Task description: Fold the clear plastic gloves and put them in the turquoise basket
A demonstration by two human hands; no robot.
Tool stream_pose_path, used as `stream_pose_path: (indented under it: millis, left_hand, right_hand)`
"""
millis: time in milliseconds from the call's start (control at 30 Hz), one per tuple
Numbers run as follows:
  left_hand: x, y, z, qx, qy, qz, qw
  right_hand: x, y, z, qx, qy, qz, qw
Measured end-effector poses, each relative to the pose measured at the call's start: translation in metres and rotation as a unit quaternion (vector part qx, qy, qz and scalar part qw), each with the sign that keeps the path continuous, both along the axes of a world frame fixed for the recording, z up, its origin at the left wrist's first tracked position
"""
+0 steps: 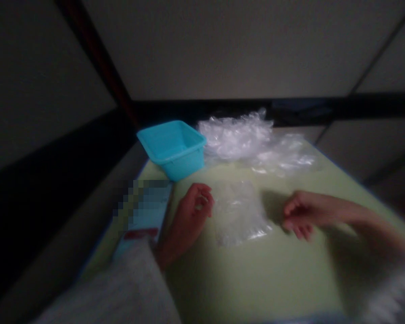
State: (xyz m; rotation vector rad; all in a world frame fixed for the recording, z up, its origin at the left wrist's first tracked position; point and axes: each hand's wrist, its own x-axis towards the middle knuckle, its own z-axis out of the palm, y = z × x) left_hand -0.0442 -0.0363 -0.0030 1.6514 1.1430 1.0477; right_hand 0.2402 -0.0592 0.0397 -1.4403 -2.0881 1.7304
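Observation:
A clear plastic bag (pixel 241 213) lies flat on the yellow-green table (pixel 253 279), between my two hands. Just left of the bag is my left hand (pixel 198 204), its fingers curled with a gap between thumb and fingertips and nothing seen in it. My right hand (pixel 300 213) hovers to the right of the bag, fingers loosely bent and apart, holding nothing; it is somewhat blurred. Neither hand is seen gripping the bag.
A turquoise basket (pixel 185 165) stands at the back left. Beside it, crumpled clear plastic bags (pixel 236 137) are heaped along the back, spreading right. A light blue booklet or sheet (pixel 151 209) with a red band lies at the left edge, partly pixelated.

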Motion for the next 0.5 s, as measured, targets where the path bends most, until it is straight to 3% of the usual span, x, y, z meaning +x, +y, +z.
stream_pose_path:
  millis: [33, 100, 200, 333, 500]
  left_hand:
    - [0.002, -0.003, 0.001, 0.007, 0.023, -0.006, 1.0]
    - [0.005, -0.009, 0.004, 0.021, 0.065, -0.018, 0.997]
    - [0.006, -0.013, 0.006, 0.03, 0.095, -0.033, 0.994]
    - [0.006, -0.013, 0.007, 0.033, 0.11, -0.032, 0.993]
    - [0.005, -0.011, 0.006, 0.037, 0.11, -0.033, 0.993]
  right_hand:
    - [0.0, 0.004, -0.002, 0.107, 0.001, -0.041, 0.993]
    - [-0.003, 0.01, -0.009, 0.288, -0.012, -0.099, 0.952]
    - [-0.01, 0.016, -0.022, 0.431, -0.042, -0.054, 0.9]
    - [-0.014, 0.022, -0.042, 0.499, -0.093, 0.092, 0.857]
    - [-0.016, 0.025, -0.055, 0.503, -0.141, 0.146, 0.84]
